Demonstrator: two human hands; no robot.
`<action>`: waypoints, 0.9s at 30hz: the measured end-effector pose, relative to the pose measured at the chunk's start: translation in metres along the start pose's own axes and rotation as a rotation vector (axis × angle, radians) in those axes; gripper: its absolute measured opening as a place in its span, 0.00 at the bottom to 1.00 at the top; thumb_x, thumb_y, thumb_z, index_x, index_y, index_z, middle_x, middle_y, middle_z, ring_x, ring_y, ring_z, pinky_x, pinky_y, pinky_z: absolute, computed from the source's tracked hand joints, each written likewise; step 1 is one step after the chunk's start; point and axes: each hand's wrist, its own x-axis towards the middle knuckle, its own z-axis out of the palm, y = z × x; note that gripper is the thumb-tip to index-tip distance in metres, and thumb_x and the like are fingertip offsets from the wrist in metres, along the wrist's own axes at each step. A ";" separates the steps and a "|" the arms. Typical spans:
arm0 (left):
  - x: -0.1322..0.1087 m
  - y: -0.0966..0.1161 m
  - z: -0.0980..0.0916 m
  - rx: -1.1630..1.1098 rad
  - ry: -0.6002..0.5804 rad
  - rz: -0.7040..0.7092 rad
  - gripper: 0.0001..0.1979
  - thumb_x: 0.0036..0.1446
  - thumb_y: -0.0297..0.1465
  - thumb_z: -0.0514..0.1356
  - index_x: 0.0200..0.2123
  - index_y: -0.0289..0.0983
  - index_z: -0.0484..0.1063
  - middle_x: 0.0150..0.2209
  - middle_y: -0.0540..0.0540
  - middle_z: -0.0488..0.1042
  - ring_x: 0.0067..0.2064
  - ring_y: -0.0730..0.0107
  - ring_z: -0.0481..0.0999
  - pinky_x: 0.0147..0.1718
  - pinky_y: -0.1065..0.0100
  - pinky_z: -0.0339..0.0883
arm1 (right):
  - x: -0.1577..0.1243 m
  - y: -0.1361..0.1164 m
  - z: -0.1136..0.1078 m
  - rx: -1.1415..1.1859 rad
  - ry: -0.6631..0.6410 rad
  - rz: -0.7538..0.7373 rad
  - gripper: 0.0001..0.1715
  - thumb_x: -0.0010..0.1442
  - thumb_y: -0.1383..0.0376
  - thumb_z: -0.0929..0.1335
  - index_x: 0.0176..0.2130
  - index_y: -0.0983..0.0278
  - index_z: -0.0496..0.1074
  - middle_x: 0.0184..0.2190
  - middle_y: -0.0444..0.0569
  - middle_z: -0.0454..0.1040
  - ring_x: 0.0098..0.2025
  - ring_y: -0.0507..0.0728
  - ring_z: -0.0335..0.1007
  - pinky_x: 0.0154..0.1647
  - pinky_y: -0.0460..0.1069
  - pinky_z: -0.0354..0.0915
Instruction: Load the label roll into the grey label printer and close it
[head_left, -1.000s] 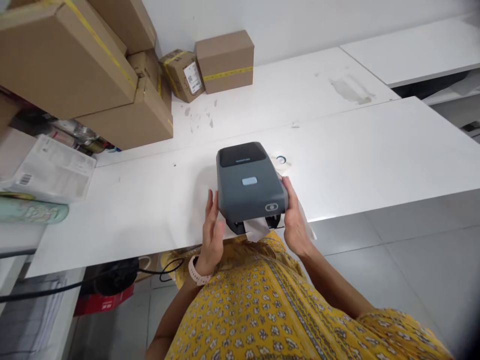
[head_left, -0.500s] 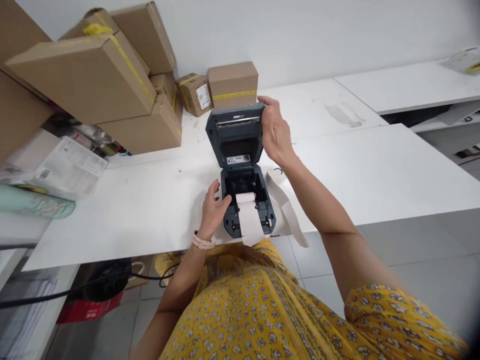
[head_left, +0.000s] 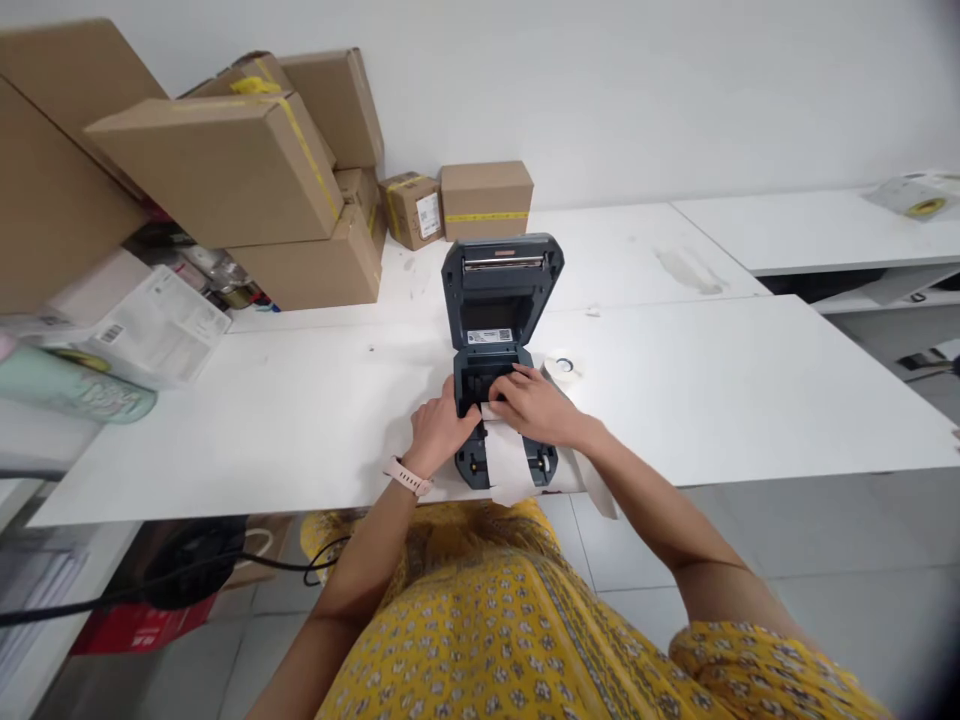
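A dark grey label printer [head_left: 465,465] stands at the table's front edge, its lid [head_left: 501,318] raised. Inside its bay sits a small white paper roll, mostly covered by my fingers; the paper strip [head_left: 508,465] runs out over the printer's front. My left hand [head_left: 439,432] grips the printer's left side, with the thumb reaching into the bay beside the roll. From the right, my right hand [head_left: 536,405] reaches into the bay, fingers curled over the roll. Just right of the printer lies a second label roll [head_left: 561,368], its loose strip hanging over the table edge.
Cardboard boxes [head_left: 217,175] are stacked at the back left, with two smaller ones [head_left: 486,190] against the wall. A mint-green bottle [head_left: 82,385] and a clear package [head_left: 161,325] lie at the left. A black cable [head_left: 277,565] hangs below the white table [head_left: 315,420].
My right hand has let go of the raised lid and come down into the printer bay onto the roll. My left thumb has moved inside the bay. The lid stays up.
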 end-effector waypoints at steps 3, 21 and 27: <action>-0.001 0.001 0.001 0.043 -0.007 0.009 0.34 0.67 0.41 0.52 0.71 0.33 0.52 0.45 0.34 0.82 0.48 0.43 0.82 0.44 0.55 0.70 | 0.005 0.002 0.018 -0.019 -0.040 -0.026 0.12 0.72 0.62 0.60 0.45 0.63 0.69 0.45 0.55 0.80 0.51 0.64 0.75 0.74 0.71 0.42; 0.002 -0.021 0.010 -0.113 0.004 0.104 0.33 0.66 0.32 0.47 0.73 0.30 0.53 0.28 0.48 0.75 0.33 0.59 0.77 0.34 0.66 0.62 | -0.131 0.091 -0.010 0.890 1.035 0.279 0.30 0.52 0.28 0.61 0.41 0.43 0.66 0.25 0.40 0.57 0.20 0.56 0.57 0.45 0.67 0.73; 0.004 -0.024 0.014 -0.241 0.036 0.106 0.33 0.65 0.35 0.48 0.72 0.33 0.56 0.24 0.53 0.67 0.29 0.64 0.70 0.31 0.68 0.58 | -0.139 0.126 0.018 0.794 0.973 0.493 0.24 0.52 0.50 0.76 0.38 0.54 0.62 0.42 0.49 0.78 0.45 0.61 0.77 0.49 0.61 0.72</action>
